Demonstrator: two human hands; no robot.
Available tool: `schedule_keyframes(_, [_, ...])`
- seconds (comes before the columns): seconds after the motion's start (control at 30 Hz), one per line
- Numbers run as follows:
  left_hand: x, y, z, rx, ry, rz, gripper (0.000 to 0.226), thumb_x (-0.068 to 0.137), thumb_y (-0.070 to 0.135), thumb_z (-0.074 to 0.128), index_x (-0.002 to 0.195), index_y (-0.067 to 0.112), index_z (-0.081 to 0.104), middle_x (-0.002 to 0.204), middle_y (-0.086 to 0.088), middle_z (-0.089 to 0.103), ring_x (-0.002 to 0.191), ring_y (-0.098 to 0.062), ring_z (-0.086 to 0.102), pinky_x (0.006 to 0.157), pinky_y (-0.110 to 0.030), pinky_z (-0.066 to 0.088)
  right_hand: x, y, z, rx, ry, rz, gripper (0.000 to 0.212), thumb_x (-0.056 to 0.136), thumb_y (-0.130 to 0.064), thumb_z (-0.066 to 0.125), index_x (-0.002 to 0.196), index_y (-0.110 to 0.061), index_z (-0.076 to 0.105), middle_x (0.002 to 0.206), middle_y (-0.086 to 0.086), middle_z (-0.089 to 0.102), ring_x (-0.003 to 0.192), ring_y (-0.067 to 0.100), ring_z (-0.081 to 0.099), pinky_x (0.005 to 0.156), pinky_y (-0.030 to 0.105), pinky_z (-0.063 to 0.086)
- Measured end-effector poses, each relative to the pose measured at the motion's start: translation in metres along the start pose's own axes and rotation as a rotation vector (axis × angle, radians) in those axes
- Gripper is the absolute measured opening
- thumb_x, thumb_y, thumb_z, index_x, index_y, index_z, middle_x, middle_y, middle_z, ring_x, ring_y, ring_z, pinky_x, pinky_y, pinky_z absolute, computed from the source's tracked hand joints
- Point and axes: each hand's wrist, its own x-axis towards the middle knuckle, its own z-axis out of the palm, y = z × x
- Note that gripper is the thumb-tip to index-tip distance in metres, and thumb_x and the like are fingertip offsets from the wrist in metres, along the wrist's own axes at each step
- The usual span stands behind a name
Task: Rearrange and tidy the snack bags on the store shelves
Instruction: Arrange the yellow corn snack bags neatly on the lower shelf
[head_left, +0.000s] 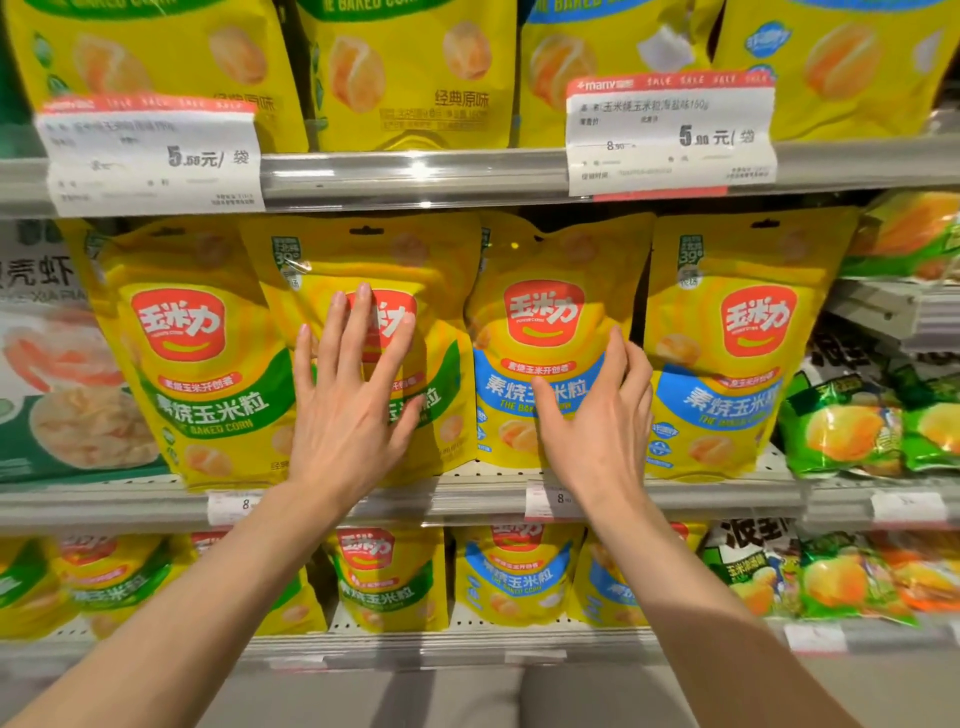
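Observation:
Yellow baked-corn snack bags stand in a row on the middle shelf (467, 496). My left hand (353, 395) lies flat with spread fingers against the front of a green-banded bag (447, 374), the second from the left. My right hand (597, 421) curls around the right edge of a blue-banded bag (540, 312), thumb on its front and fingers tucked between it and the neighbouring blue-banded bag (737, 353). Another green-banded bag (192, 358) leans to the left of my left hand.
More yellow corn bags fill the upper shelf (415, 174) and the lower shelf (467, 644). White price tags (670, 137) hang from the upper rail. Green snack bags (852, 421) sit at the right, a shrimp-cracker pack (57, 374) at the left.

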Motion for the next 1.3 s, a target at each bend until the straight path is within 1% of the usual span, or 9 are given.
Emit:
schedule_keyframes(0.17, [-0.016,0.032,-0.009,-0.133,0.027,-0.043,0.069,0.091,0.038,0.058,0.155,0.016,0.041,0.166,-0.019,0.025,0.153,-0.039,0.024,0.122,-0.058,0.023,-0.017,0.021,-0.032,0.033,-0.034,-0.018,0.090,0.094,-0.041,0.070,0.162,-0.011,0.021,0.161,0.016,0.034,0.148,0.034,0.034,0.117,0.050,0.034])
schedule_keyframes(0.33, [-0.027,0.096,-0.015,-0.461,-0.102,-0.185,0.058,0.092,0.046,0.052,0.140,0.014,0.054,0.132,-0.008,0.058,0.124,-0.026,0.053,0.098,-0.046,0.050,-0.020,0.065,-0.084,0.069,-0.169,0.110,0.077,0.095,-0.043,0.068,0.157,-0.011,0.034,0.147,0.014,0.052,0.135,0.034,0.051,0.109,0.047,0.043])
schedule_keyframes(0.47, [-0.018,0.146,-0.005,-0.628,-0.213,-0.247,0.050,0.094,0.034,0.067,0.139,0.019,0.052,0.128,-0.003,0.063,0.111,-0.023,0.064,0.089,-0.044,0.054,0.007,0.113,-0.123,0.033,-0.282,0.238,0.068,0.093,-0.050,0.069,0.145,-0.011,0.049,0.129,0.011,0.065,0.123,0.031,0.060,0.100,0.042,0.047])
schedule_keyframes(0.6, [0.001,0.184,0.026,-0.731,-0.271,-0.207,0.055,0.094,0.037,0.068,0.144,0.020,0.050,0.133,-0.002,0.061,0.112,-0.020,0.063,0.098,-0.045,0.050,0.040,0.150,-0.134,0.032,-0.234,0.294,0.077,0.087,-0.057,0.071,0.144,-0.010,0.050,0.138,0.015,0.059,0.127,0.031,0.057,0.104,0.042,0.046])
schedule_keyframes(0.83, [0.028,0.227,0.067,-0.823,-0.358,-0.123,0.068,0.101,0.035,0.059,0.161,0.027,0.027,0.161,0.002,0.037,0.145,-0.017,0.040,0.116,-0.041,0.038,0.077,0.172,-0.118,0.225,-0.268,0.347,0.119,0.076,-0.068,0.075,0.165,-0.024,0.010,0.170,-0.001,0.024,0.155,0.019,0.026,0.124,0.042,0.029])
schedule_keyframes(0.93, [0.031,0.230,0.077,-0.836,-0.374,-0.128,0.069,0.102,0.034,0.057,0.162,0.026,0.024,0.164,0.006,0.032,0.148,-0.014,0.036,0.115,-0.044,0.039,0.082,0.173,-0.112,0.337,-0.298,0.382,0.124,0.070,-0.073,0.077,0.165,-0.030,0.009,0.166,-0.005,0.033,0.152,0.014,0.032,0.122,0.040,0.032])
schedule_keyframes(1.07, [0.031,0.229,0.084,-0.828,-0.376,-0.121,0.069,0.102,0.032,0.058,0.162,0.025,0.025,0.165,0.007,0.031,0.149,-0.011,0.032,0.117,-0.041,0.038,0.075,0.177,-0.107,0.297,-0.235,0.363,0.135,0.051,-0.094,0.071,0.161,-0.034,0.019,0.161,-0.002,0.038,0.148,0.020,0.039,0.118,0.052,0.040])
schedule_keyframes(1.2, [0.035,0.233,0.083,-0.845,-0.423,-0.125,0.070,0.102,0.032,0.056,0.163,0.024,0.023,0.169,0.009,0.022,0.155,-0.007,0.021,0.120,-0.042,0.035,0.069,0.171,-0.106,0.271,-0.178,0.367,0.123,0.070,-0.075,0.077,0.164,-0.026,0.014,0.167,-0.001,0.027,0.153,0.020,0.030,0.123,0.046,0.032])
schedule_keyframes(1.3, [0.037,0.233,0.081,-0.857,-0.450,-0.134,0.070,0.102,0.035,0.056,0.163,0.025,0.022,0.170,0.008,0.020,0.156,-0.007,0.017,0.124,-0.040,0.030,0.067,0.171,-0.104,0.271,-0.175,0.359,0.127,0.066,-0.081,0.074,0.164,-0.027,0.014,0.165,-0.001,0.032,0.153,0.019,0.031,0.123,0.048,0.033])
